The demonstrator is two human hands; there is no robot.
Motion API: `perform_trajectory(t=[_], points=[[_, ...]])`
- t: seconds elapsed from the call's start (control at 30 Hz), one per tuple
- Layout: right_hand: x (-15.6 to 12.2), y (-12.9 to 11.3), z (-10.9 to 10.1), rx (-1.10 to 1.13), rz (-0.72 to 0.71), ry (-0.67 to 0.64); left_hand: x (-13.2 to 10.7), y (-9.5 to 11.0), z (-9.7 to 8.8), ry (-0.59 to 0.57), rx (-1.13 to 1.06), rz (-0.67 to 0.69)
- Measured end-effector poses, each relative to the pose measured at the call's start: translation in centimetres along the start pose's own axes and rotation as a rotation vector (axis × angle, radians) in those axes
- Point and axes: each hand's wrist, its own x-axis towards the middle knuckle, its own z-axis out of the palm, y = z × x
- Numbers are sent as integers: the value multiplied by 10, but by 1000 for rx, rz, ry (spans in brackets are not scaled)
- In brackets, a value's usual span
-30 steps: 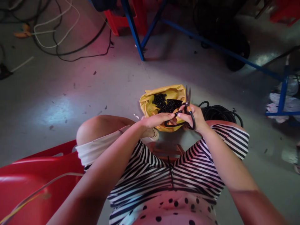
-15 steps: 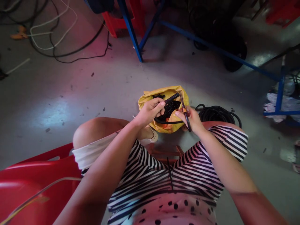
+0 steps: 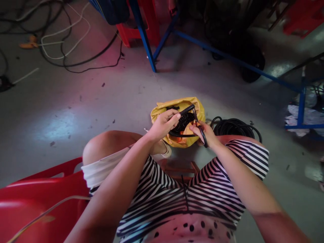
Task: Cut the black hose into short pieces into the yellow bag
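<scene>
Above the yellow bag (image 3: 157, 114), the ribbed black piece (image 3: 186, 110) is grasped by the left hand (image 3: 165, 124); no cut can be made out on it. The scissors (image 3: 198, 125) are gripped in the right hand (image 3: 208, 133). Black bits (image 3: 181, 127) are already collected inside, partly hidden. Nearby, 1 cable coil (image 3: 234, 127) is seen.

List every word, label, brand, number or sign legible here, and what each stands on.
No readable text anywhere in view.
The yellow bag, scissors and black ribbed tube show no legible marks.
If the crumpled pale plastic at right bears print, it is too blurred to tell.
</scene>
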Motion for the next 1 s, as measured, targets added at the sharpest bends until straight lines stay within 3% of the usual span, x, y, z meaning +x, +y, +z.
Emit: perform_trajectory(t=[0.2,0.57,1.0], points=[[-5,-7,2,-67,-22,-107,0,-5,1,-48,22,4],[-7,-14,4,-78,-14,-132,0,-2,3,-74,46,-26],[-7,-12,-3,-183,-6,-220,3,-4,-6,-263,444,55]])
